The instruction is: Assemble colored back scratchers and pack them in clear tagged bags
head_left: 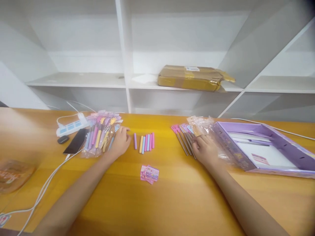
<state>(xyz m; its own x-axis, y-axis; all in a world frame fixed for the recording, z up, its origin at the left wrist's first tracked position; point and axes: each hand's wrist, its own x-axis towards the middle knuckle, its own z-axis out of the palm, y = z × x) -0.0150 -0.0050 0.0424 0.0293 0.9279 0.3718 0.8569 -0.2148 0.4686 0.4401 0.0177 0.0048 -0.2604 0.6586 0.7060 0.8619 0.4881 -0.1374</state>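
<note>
Seven handle sleeves lie loose on the table: a row of six pastel sleeves, with a single purple sleeve just left of the row. Left of the row, beyond the purple sleeve, colored-handled hand-shaped scratchers lie bunched in and about clear plastic; these look complete. Right of the row is a fan of bare-shaft scratchers, their metal rods without sleeves. So the work seems partway: one group has its handles on, while the bare shafts and loose sleeves remain separate.

The bare-shaft scratchers point their pink, purple and blue heads away from the person, a little toward the left; their long axes run from there back toward the person and rightward. The sleeves lie lengthwise, nearly straight away from the person.

Left of the row, the left hand is narrow, fingers curled beside a blue-headed scratcher; whether it grips anything, I cannot tell. Right of the row, the right hand is partly closed at the edge of the bare shafts; its grip is hidden too. Small printed cards lie nearer the person than the row, and a purple box sits far to its right.
</note>
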